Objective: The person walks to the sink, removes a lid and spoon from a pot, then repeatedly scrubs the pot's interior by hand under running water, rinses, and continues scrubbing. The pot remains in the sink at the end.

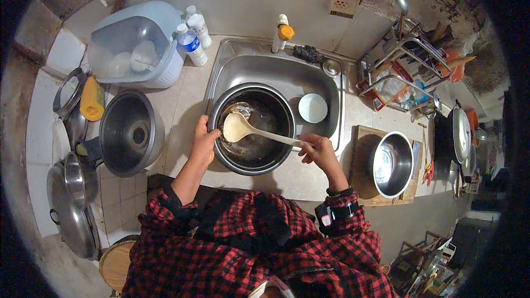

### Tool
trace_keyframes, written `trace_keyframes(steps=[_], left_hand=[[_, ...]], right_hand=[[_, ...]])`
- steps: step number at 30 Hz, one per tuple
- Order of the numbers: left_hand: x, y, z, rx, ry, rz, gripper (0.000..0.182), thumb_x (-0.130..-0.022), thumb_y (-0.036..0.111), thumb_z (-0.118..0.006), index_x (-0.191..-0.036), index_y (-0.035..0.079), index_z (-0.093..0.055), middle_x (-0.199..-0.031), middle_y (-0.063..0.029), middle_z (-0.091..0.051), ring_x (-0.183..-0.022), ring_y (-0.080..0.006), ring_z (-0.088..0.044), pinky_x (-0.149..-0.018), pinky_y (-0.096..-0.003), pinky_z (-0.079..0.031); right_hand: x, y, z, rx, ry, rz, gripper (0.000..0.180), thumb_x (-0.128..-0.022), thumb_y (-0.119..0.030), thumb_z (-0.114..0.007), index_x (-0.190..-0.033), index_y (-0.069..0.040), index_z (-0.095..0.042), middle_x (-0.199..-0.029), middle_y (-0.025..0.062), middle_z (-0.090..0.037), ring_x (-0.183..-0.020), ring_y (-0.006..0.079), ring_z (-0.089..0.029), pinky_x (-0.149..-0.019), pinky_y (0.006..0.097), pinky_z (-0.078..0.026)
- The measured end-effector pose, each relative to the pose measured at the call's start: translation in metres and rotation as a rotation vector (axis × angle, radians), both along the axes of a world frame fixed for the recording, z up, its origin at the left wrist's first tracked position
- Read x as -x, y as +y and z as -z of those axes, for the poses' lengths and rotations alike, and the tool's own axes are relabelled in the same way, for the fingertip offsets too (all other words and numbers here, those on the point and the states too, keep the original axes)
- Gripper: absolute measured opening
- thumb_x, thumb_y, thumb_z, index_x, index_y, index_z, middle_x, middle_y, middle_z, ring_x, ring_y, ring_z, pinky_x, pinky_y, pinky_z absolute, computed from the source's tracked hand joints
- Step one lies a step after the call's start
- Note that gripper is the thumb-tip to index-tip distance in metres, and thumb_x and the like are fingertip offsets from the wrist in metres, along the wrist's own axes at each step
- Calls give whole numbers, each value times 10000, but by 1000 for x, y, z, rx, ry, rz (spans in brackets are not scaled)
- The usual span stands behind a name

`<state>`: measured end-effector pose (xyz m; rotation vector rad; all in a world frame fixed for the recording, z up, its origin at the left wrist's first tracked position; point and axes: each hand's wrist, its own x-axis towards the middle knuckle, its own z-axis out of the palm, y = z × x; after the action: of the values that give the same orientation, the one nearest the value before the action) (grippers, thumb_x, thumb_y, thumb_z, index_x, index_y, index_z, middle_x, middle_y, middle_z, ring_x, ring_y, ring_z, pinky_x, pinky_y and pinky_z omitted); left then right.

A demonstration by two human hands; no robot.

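Note:
My left hand grips the rim of a dark round inner pot, its thumb over the edge. The pot is tilted towards me at the front of the steel sink. Some liquid and food scraps lie at its bottom left. In my right hand is the handle of a pale ladle, held across the pot with its bowl near the left wall. A white bowl sits in the sink, right of the pot. Whether the pot rests on the sink edge or the counter is hidden.
A faucet and a dark scrubber are behind the sink. A steel basin stands on a wooden cutting board at right, below a wire rack. Left are another dark pot, cut squash, bottles and a lidded bin.

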<state>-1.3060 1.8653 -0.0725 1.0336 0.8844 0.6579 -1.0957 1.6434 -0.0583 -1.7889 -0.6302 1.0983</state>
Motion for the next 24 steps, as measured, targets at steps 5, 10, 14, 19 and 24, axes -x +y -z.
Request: trace_keyframes(steps=[5, 10, 14, 19, 24], left_hand=[[-2, 1, -1, -116, 86, 53, 291, -661, -76, -499, -927, 32, -456, -814, -6, -477, -709, -88, -457, -652, -225, -398], [-5, 2, 3, -216, 121, 70, 277, -669, -63, -507, -924, 35, -463, -809, 2, -483, -720, -75, -456, -659, -221, -397], [-3, 3, 7, -139, 91, 70, 279, -675, -62, -498, -934, 37, -470, -806, 7, -486, -729, -70, -461, -665, -224, -401], [-7, 1, 8, -89, 37, 52, 320, -679, -64, -488, -984, 32, -478, -818, 10, -489, -738, -75, -469, -678, -222, -406], [-8, 0, 3, -111, 14, 72, 349, -687, -70, -479, -1022, 28, -474, -845, 6, -492, -745, -75, -470, -692, -221, -410]], right_hand=[[29, 12, -7, -316, 184, 135, 273, -816, -216, -619, -1001, -18, -582, -718, 18, -582, -556, 72, -527, -484, 208, -435], [50, 48, 3, -326, 66, 36, 260, -841, -211, -579, -1048, -53, -572, -711, 29, -571, -600, 108, -527, -531, 256, -453], [45, 47, -2, -394, -767, -269, 295, -826, -134, -554, -1113, -66, -547, -781, 91, -592, -662, 222, -558, -601, 329, -482], [46, 47, 5, -179, -1068, -467, 463, -787, -95, -527, -1240, -96, -432, -1127, 177, -506, -966, 305, -548, -785, 343, -487], [68, 73, 23, -321, -1175, -456, 476, -774, -87, -530, -1232, -27, -416, -1223, 203, -441, -1091, 309, -500, -880, 326, -454]])
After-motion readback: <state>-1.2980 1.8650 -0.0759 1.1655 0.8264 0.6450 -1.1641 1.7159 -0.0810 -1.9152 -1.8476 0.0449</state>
